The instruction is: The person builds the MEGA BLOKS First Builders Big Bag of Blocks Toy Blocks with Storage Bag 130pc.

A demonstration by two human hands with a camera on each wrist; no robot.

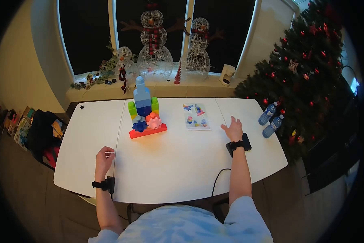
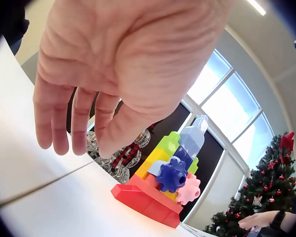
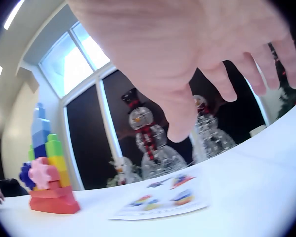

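A model of toy building blocks [image 1: 142,106] stands upright left of the table's middle. It has a red base [image 2: 148,201], yellow and green blocks at the sides, a blue tower, and a dark blue gear [image 2: 172,175] beside a pink gear [image 3: 43,171] in front. My left hand [image 1: 104,160] hovers over the table's left part, fingers loosely bent, holding nothing. My right hand [image 1: 233,130] is spread with nothing in it, near the printed picture sheet [image 1: 196,117] that lies flat to its left.
Two water bottles [image 1: 267,113] stand at the right edge of the white table [image 1: 169,178]. A black cable [image 1: 216,178] crosses the front edge. Wire snowmen [image 1: 153,60] line the windowsill behind, and a decorated Christmas tree [image 1: 295,77] rises at the right.
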